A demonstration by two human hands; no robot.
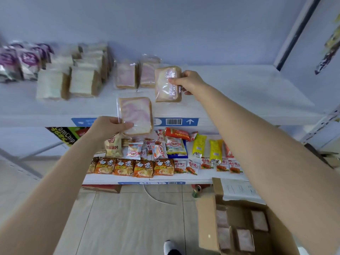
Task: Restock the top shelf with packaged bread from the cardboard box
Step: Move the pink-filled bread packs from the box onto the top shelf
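My right hand (185,81), just above the middle of the frame, is clamped on the right pack (166,84) of pink-swirled bread, thumb on its face and fingers round its right edge. It holds the pack upright over the top shelf (239,92), just right of two like packs (126,76) standing there; I cannot tell if its lower edge touches the shelf. My left hand (108,127), left of centre, pinches the left pack (136,115) by its lower left corner. That pack is flat to the camera in front of the shelf's front edge, covering part of the blue label strip (184,122). Further left on the top shelf stand rows of white bread (82,78), and purple bags (22,61) at the far left. The shelf below carries noodle packets (143,167) and other snacks. In the lower right the box (207,223) stands open on the floor with more bread packs (259,220) inside.
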